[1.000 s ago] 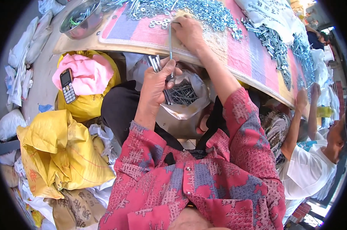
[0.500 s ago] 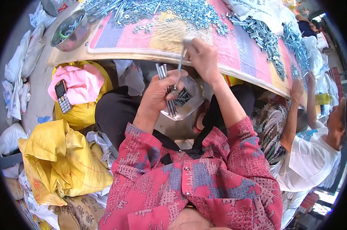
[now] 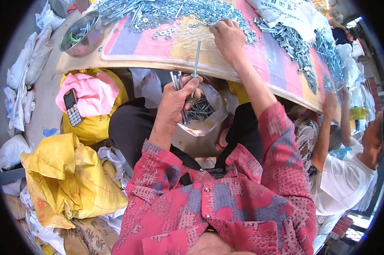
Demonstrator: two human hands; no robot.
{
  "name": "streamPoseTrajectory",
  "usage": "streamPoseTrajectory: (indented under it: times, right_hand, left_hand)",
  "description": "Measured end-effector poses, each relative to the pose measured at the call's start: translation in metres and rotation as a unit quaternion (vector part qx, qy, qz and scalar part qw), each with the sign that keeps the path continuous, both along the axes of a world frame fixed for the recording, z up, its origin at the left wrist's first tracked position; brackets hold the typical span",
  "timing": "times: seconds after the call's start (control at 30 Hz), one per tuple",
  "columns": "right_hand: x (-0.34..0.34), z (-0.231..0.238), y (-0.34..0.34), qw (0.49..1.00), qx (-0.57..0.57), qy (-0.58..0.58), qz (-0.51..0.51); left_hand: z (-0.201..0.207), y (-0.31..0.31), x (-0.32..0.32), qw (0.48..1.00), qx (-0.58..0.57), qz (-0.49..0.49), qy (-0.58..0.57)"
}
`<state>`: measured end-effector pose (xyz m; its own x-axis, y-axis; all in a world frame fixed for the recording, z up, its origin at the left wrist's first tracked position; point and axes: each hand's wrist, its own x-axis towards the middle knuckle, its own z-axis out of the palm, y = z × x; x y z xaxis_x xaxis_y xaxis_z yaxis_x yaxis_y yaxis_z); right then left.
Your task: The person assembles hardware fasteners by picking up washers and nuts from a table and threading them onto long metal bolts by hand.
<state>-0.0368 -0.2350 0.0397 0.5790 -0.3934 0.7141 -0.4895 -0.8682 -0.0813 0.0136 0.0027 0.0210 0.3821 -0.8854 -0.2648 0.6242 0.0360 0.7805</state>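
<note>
One long bolt (image 3: 196, 57) stands upright, pinched at its lower end between the thumb and fingers (image 3: 191, 80) of my left hand (image 3: 175, 100), which curls shut around a few more bolts (image 3: 178, 83) above the open bag of bolts (image 3: 202, 109). My right hand (image 3: 229, 36) reaches out over the worktop (image 3: 200, 63), fingers bent down into the heap of washers (image 3: 209, 12); I cannot tell whether they grip any.

Bright daylight, glare blown out toward two o'clock, black fisheye rim bending edges, slight motion blur on the right hand (image 3: 228, 37)
</note>
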Motion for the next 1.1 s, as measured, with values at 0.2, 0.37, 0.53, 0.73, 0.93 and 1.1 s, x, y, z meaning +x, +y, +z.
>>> streamPoseTrajectory:
  times: [0.2, 0.37, 0.53, 0.73, 0.93, 1.1]
  right_hand:
    - [-0.041, 0.011, 0.060, 0.810, 0.550, -0.180, 0.088]
    - [-0.047, 0.002, 0.072, 0.667, 0.643, -0.335, 0.170]
    - [-0.054, 0.008, 0.070, 0.748, 0.555, -0.332, 0.151]
    - [-0.077, 0.008, 0.078, 0.932, 0.313, -0.158, 0.087]
    - [-0.116, 0.025, -0.005, 0.926, 0.351, -0.137, -0.006]
    - [-0.104, -0.017, -0.095, 0.975, 0.140, 0.022, -0.174]
  left_hand:
    - [0.003, -0.005, -0.012, 0.995, 0.012, -0.054, -0.080]
    - [-0.007, -0.010, -0.022, 0.995, 0.002, -0.071, -0.067]
    - [-0.019, -0.016, -0.020, 0.990, -0.016, -0.126, 0.064]
    - [-0.023, -0.022, -0.029, 0.997, 0.046, -0.065, 0.007]
    - [-0.014, -0.022, -0.015, 0.999, 0.029, -0.023, 0.021]
    - [-0.023, -0.020, -0.017, 0.998, 0.035, -0.053, 0.020]
